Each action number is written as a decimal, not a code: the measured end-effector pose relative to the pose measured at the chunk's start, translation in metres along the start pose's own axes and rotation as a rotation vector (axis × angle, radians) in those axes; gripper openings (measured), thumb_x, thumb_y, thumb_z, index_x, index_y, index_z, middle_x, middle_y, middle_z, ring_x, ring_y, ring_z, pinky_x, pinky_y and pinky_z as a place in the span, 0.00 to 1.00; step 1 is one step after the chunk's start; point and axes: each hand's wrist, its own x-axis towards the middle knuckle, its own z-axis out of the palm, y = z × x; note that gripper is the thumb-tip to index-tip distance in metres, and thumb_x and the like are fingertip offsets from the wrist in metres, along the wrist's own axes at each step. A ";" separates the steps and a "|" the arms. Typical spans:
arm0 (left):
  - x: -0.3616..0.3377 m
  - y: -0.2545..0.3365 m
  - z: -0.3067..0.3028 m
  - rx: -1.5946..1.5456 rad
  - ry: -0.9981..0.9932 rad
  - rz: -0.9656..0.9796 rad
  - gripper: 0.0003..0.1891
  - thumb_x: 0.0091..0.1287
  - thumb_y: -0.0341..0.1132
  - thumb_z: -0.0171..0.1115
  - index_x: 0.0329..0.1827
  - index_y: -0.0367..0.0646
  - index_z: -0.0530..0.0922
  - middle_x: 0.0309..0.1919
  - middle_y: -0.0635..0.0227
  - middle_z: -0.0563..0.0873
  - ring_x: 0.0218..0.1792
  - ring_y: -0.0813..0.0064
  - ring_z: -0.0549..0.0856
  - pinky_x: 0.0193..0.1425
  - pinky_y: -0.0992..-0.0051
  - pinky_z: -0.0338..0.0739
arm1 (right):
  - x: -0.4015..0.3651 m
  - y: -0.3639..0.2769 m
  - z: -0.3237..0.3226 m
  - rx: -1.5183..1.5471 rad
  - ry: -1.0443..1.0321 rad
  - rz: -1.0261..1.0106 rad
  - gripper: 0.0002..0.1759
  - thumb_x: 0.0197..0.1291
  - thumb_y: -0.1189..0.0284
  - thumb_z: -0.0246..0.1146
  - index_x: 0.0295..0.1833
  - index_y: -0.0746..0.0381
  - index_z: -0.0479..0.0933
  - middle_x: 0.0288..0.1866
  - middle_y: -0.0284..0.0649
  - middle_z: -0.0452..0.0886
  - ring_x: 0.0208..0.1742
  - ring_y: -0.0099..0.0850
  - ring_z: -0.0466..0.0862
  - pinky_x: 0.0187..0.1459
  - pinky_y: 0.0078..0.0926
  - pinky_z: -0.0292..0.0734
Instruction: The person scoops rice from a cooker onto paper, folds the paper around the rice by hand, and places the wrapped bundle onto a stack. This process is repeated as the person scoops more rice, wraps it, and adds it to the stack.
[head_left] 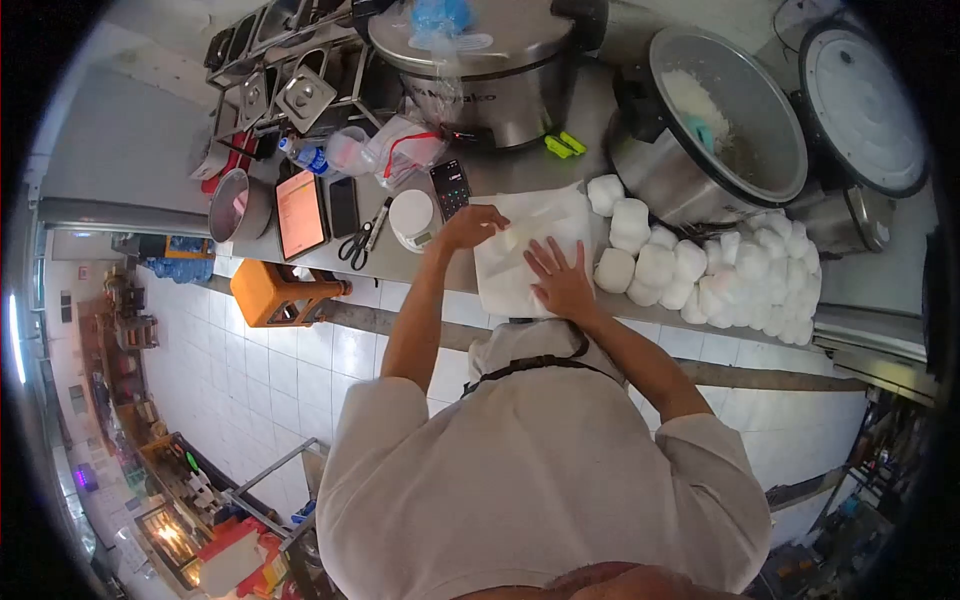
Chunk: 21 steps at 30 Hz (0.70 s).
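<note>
A stack of white paper sheets (495, 285) lies on the metal counter in front of me. My right hand (562, 285) rests flat on the sheets with its fingers spread. At their upper left edge my left hand (474, 226) has its fingers curled onto the paper, seemingly pinching a sheet; the fingertips are small in view. Right of the sheets, several rounded white bundles (655, 265) are piled along the counter. A small white kitchen scale (411, 217) stands just left of my left hand, with a calculator or phone showing a keypad (450, 186) behind it.
Behind the bundles stands an open pot (665, 170) with white rice inside, its lid (862, 110) at right. A large closed cooker (480, 90) is at the back. Scissors (357, 245), a phone (343, 207), a tablet (301, 214) and a metal bowl (240, 207) lie left. An orange stool (270, 292) stands below.
</note>
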 end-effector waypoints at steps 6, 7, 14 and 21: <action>0.016 0.105 0.004 0.670 -0.073 -0.343 0.29 0.72 0.52 0.64 0.73 0.50 0.78 0.63 0.59 0.86 0.67 0.56 0.83 0.79 0.55 0.68 | -0.002 0.001 0.003 -0.017 -0.013 -0.026 0.45 0.63 0.50 0.68 0.84 0.50 0.62 0.89 0.36 0.54 0.88 0.50 0.53 0.76 0.83 0.40; 0.031 0.085 0.021 0.768 -0.095 -0.358 0.25 0.75 0.47 0.61 0.72 0.50 0.79 0.66 0.62 0.86 0.64 0.58 0.85 0.80 0.50 0.66 | 0.000 0.001 0.004 -0.026 -0.022 -0.019 0.46 0.63 0.49 0.68 0.84 0.50 0.62 0.89 0.36 0.54 0.88 0.51 0.53 0.76 0.83 0.40; -0.038 0.080 0.110 0.705 0.537 0.072 0.30 0.68 0.28 0.58 0.76 0.48 0.73 0.71 0.63 0.82 0.67 0.59 0.84 0.84 0.42 0.55 | -0.002 0.005 0.017 0.058 -0.013 0.032 0.44 0.64 0.51 0.68 0.83 0.50 0.63 0.85 0.42 0.61 0.85 0.56 0.58 0.77 0.79 0.45; -0.059 0.047 0.127 0.713 0.488 0.054 0.35 0.66 0.27 0.60 0.80 0.51 0.69 0.83 0.66 0.67 0.80 0.63 0.69 0.86 0.40 0.46 | 0.000 0.027 0.039 0.428 0.120 0.048 0.43 0.64 0.57 0.69 0.83 0.52 0.64 0.81 0.43 0.68 0.84 0.54 0.59 0.78 0.74 0.51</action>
